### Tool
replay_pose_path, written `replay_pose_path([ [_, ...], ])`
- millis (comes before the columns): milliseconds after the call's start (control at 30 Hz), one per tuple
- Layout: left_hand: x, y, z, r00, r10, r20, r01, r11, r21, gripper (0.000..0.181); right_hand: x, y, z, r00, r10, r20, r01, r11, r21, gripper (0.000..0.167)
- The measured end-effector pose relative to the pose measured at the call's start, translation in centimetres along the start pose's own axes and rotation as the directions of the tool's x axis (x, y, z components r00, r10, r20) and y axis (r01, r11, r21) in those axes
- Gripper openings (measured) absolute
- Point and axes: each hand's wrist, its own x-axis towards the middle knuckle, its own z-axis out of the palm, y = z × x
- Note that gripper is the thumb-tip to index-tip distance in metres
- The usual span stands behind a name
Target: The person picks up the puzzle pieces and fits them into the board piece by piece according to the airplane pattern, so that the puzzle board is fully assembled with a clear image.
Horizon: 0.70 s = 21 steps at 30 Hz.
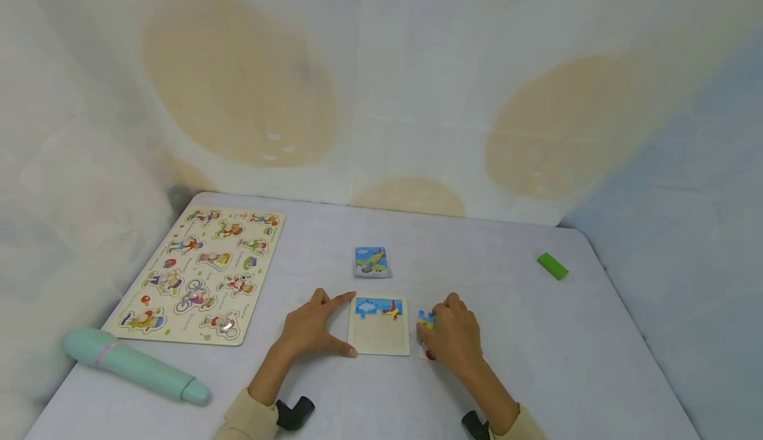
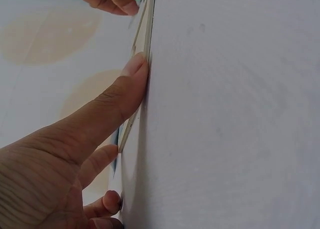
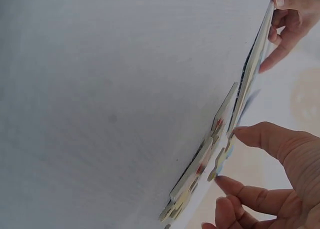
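A square wooden jigsaw board (image 1: 379,340) lies on the table, its top strip filled with blue sky pieces and a bit of red. My left hand (image 1: 311,327) holds it at the left side, forefinger at the upper corner and thumb at the lower one. To the right of the board, my right hand (image 1: 456,334) pinches a blue and yellow jigsaw piece (image 1: 426,319) between thumb and forefinger. Other loose jigsaw pieces (image 3: 192,169) lie under and beside that hand, partly hidden from the head view. The left wrist view shows the thumb (image 2: 112,101) against the board's edge.
Behind the board lies a small picture (image 1: 371,261) of a yellow airplane. A large figure puzzle (image 1: 197,274) covers the left part of the table, with a mint-green pen-shaped device (image 1: 137,367) before it. A green block (image 1: 552,266) sits far right. Cloth walls enclose the back and sides.
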Motion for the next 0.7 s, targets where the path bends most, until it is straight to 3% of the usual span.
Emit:
replay_pose_path([
  [133, 0.0, 0.0, 0.0, 1.0, 0.0, -0.004, 0.0, 1.0, -0.001, 0.104, 0.0, -0.2, -0.1, 1.0, -0.006, -0.02, 0.006, 1.0, 0.008, 0.038],
  [333, 0.1, -0.1, 0.1, 1.0, 0.004, -0.008, -0.004, 1.0, 0.019, 0.104, -0.1, -0.8, 0.1, 0.994, -0.083, -0.071, 0.083, 0.997, -0.009, 0.037],
  [700, 0.1, -0.2, 0.2, 1.0, 0.018, -0.016, -0.018, 1.0, 0.021, 0.104, -0.1, -2.8, 0.3, 0.991, -0.126, -0.053, 0.126, 0.992, -0.01, 0.037],
])
